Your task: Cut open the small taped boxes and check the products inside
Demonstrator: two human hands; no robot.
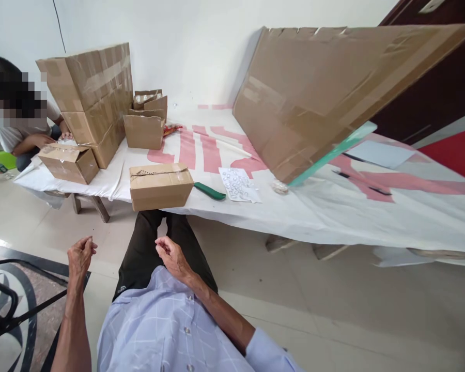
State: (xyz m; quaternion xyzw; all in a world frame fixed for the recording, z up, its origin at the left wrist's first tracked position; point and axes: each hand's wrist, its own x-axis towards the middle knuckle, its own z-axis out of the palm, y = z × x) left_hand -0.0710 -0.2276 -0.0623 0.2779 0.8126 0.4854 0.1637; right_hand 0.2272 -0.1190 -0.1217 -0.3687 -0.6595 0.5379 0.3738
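My left hand (81,256) is raised over the floor to the left of my legs, its fingers curled in with nothing visible between them. My right hand (173,256) is in front of my shirt, above my lap, its fingers also bent together and no object showing in them. Neither hand touches the table. Nearest to them, at the table's front edge, sits a closed cardboard box (160,188). A knife with a green handle (209,191) lies beside it, its other end hidden by the box. Right of that is a white sheet (251,195) with many small clear pieces on it.
Stacked taped cartons (87,103), a smaller box (67,161) and open boxes (145,130) stand on the left. A large cardboard panel (318,93) leans on the right. Pens (364,182) lie on the cloth-covered table (313,217). Another person (27,116) sits at far left.
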